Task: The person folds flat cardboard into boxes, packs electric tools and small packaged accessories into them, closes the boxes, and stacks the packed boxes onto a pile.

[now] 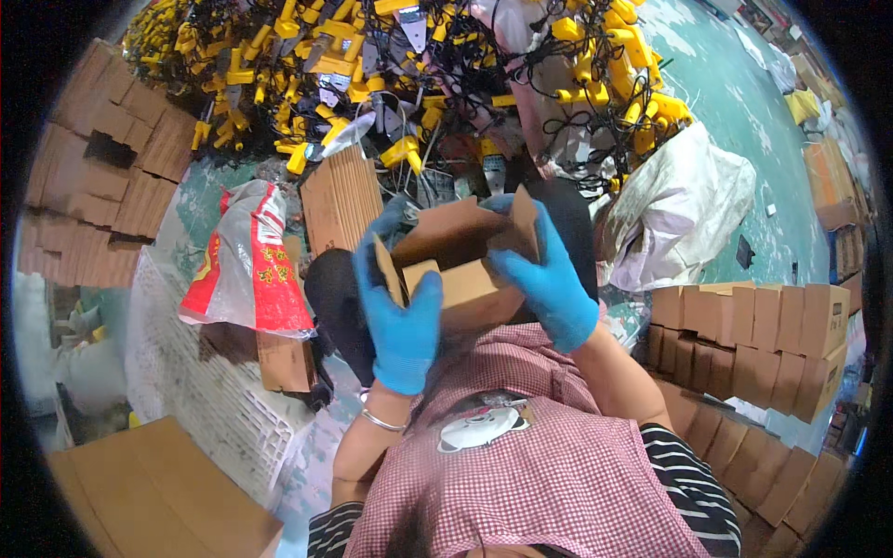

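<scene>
Both hands wear blue gloves and grip a small brown cardboard box (465, 270) held above my lap. My left hand (400, 312) clasps the box's left side, the thumb on a flap. My right hand (549, 279) holds the right side, fingers on a raised flap. The box's top flaps stand partly open; its inside is hidden.
A big heap of yellow-and-black corded tools (419, 74) lies ahead. A stack of flat cardboard sheets (339, 200) stands by a red-and-white sack (246, 265). Folded boxes are stacked at right (753, 325) and far left (102, 167). A white plastic crate (195, 372) and a brown carton (158, 493) sit at lower left.
</scene>
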A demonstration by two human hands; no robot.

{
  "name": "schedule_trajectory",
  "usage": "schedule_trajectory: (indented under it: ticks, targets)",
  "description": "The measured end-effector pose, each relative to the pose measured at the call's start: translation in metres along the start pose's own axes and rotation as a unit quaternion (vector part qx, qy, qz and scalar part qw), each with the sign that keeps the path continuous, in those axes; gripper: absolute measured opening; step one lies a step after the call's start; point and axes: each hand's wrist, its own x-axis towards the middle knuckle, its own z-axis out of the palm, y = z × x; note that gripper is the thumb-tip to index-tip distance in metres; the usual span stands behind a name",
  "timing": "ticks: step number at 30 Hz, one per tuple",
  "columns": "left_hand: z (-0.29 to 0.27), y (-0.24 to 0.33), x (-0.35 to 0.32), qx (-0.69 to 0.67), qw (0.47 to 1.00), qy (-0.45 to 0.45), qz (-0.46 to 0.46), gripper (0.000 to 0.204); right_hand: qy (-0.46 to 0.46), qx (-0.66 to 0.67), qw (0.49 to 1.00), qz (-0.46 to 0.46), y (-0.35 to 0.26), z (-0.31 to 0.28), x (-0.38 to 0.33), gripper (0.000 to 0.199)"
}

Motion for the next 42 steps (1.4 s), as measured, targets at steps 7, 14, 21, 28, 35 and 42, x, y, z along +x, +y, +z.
schedule_trajectory:
  ticks: [7, 14, 21, 28, 35, 42]
  targets:
    - [-0.004, 0.012, -0.013, -0.006, 0.995, -0.091, -0.043, 0.089, -0.078, -0.049, 0.995, -0.034, -0.013, -0.005, -0.025, 0.061]
    - [-0.013, 0.006, -0.017, -0.125, 0.972, -0.172, -0.097, 0.049, 0.034, -0.001, 0.999, 0.013, -0.012, -0.005, -0.034, 0.034]
    - [-0.035, 0.01, -0.026, 0.246, 0.928, -0.263, 0.099, 0.064, -0.158, -0.319, 0.93, -0.091, -0.037, -0.024, -0.018, 0.051]
    - [-0.033, 0.017, -0.03, 0.238, 0.928, -0.277, 0.075, 0.067, -0.201, -0.527, 0.824, -0.06, -0.058, -0.018, -0.014, 0.051]
    - [-0.04, 0.014, -0.033, 0.209, 0.941, -0.242, 0.11, 0.074, -0.169, -0.567, 0.797, -0.119, -0.051, -0.007, -0.025, 0.034]
    - [-0.204, 0.035, -0.008, 0.087, 0.97, 0.228, 0.003, 0.051, -0.105, -0.477, 0.817, -0.306, -0.053, -0.027, -0.026, 0.054]
